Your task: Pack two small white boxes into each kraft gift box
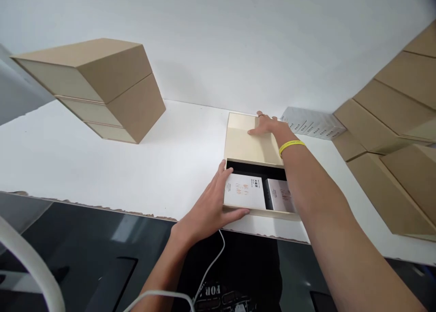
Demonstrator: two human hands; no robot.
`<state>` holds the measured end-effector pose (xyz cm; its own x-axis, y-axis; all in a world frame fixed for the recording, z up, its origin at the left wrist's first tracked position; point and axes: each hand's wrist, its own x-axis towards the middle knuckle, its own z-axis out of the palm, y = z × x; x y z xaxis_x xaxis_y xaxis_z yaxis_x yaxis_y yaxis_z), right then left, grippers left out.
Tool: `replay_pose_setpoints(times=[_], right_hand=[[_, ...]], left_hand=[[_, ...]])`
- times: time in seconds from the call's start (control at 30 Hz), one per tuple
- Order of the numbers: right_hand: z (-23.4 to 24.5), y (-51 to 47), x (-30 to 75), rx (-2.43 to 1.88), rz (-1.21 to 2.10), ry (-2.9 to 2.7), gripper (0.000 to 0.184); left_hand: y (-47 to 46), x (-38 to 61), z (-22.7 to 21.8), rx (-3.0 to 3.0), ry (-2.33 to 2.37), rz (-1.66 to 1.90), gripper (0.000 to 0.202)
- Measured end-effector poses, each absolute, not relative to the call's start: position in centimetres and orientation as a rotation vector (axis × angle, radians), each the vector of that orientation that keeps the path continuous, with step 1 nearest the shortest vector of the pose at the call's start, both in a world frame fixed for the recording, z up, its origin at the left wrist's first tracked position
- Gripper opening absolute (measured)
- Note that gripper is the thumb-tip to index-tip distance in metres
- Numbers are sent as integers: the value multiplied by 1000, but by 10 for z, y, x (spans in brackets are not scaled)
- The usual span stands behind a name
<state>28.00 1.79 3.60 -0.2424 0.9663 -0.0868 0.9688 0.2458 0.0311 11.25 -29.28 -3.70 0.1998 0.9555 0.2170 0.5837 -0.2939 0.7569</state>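
An opened cream gift box [262, 213] lies near the front edge of the white table. Two small printed cartons sit in its black inside: a white one [238, 191] at left and a shinier, greyish one [279, 195] at right, partly behind my right forearm. My left hand [218, 198] grips the box's left side, thumb along the front wall and fingers at the back left corner. The box's hinged lid [247, 144] is folded back behind it. My right hand [267, 125] holds the lid's far edge, thumb on the inner face and fingers over the rim.
Stacked tan boxes [112, 89] stand at the left. More tan boxes [384, 121] are piled at the right. A row of small white cartons [313, 122] stands against the wall behind my right hand. A white cable [214, 257] hangs below the table's chipped front edge.
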Motion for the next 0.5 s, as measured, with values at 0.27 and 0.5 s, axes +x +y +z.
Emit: replay_pose_setpoints(times=[0.27,0.5], right_hand=[[70,13,290,1515,148,2569,37],[104,-150,377,1137,406,2998,48]], left_hand=[[-295,114,-36,1894,1374,952,111],[-317,106,-66,1873,1342,1080,152]])
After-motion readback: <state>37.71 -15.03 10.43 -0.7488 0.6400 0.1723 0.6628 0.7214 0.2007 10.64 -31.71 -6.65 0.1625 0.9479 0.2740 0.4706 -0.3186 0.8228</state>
